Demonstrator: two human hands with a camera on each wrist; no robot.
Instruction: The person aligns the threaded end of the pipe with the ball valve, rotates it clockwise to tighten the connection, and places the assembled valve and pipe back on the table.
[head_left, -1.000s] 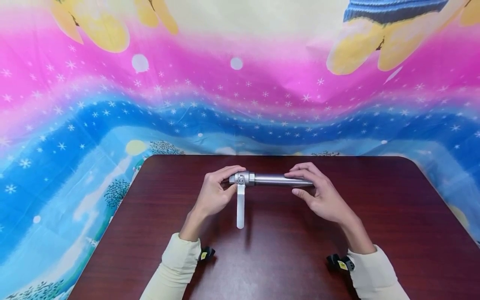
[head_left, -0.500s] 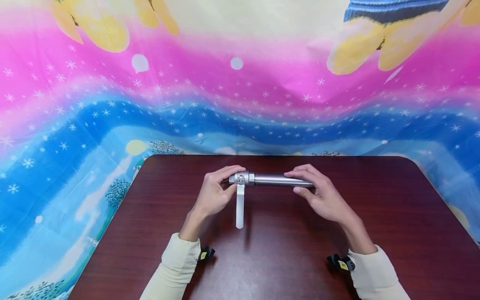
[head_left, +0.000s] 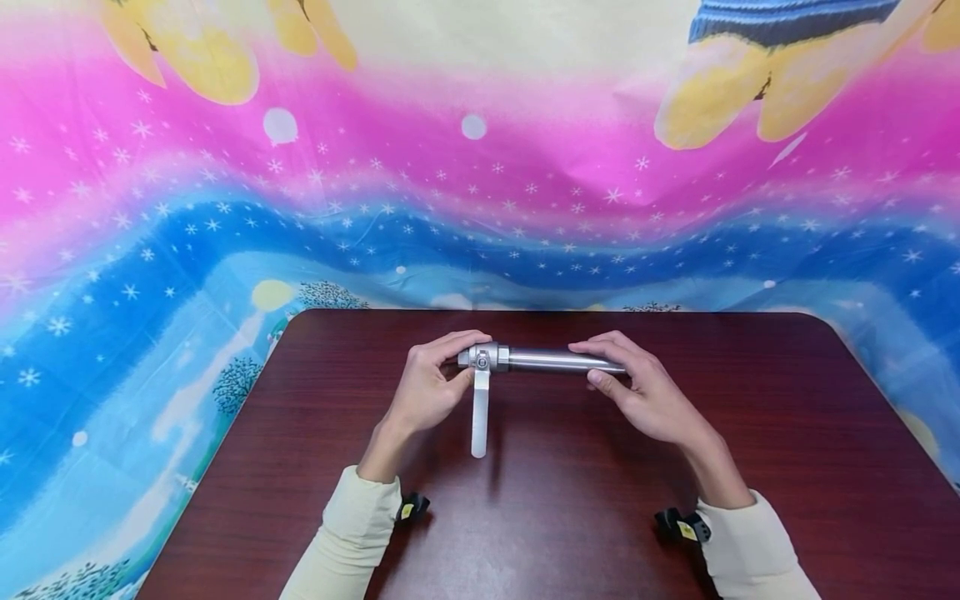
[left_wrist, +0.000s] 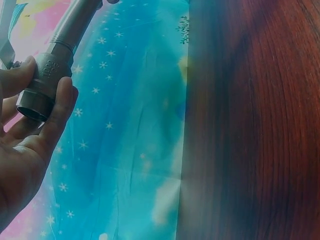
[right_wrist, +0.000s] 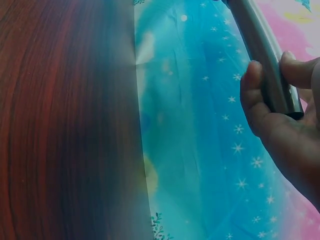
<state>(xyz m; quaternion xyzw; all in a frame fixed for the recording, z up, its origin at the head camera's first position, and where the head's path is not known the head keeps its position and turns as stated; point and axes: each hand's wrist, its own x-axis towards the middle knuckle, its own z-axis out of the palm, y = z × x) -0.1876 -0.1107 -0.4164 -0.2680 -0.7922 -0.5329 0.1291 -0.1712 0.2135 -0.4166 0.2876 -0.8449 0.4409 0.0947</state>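
Note:
A metal ball valve (head_left: 482, 357) with a long flat lever handle (head_left: 480, 417) is joined to a smooth steel pipe (head_left: 547, 360), held level above the table. My left hand (head_left: 429, 383) grips the valve body between thumb and fingers, and the lever points toward me. My right hand (head_left: 647, 387) holds the pipe's far right end with the thumb below and the fingers over the top. The left wrist view shows the valve's open round end (left_wrist: 35, 105) near my palm. In the right wrist view the pipe's end (right_wrist: 287, 102) lies between thumb and fingers.
Beneath both hands is a dark reddish wooden table (head_left: 570, 500) with rounded far corners. A printed cloth (head_left: 480, 192) in pink and blue hangs behind it and down its left side. Black wrist cameras (head_left: 412, 507) sit at both cuffs.
My right thumb has shifted slightly up and to the right along the pipe, closer against it. The lever's tip has swung very slightly left. My left hand looks unmoved.

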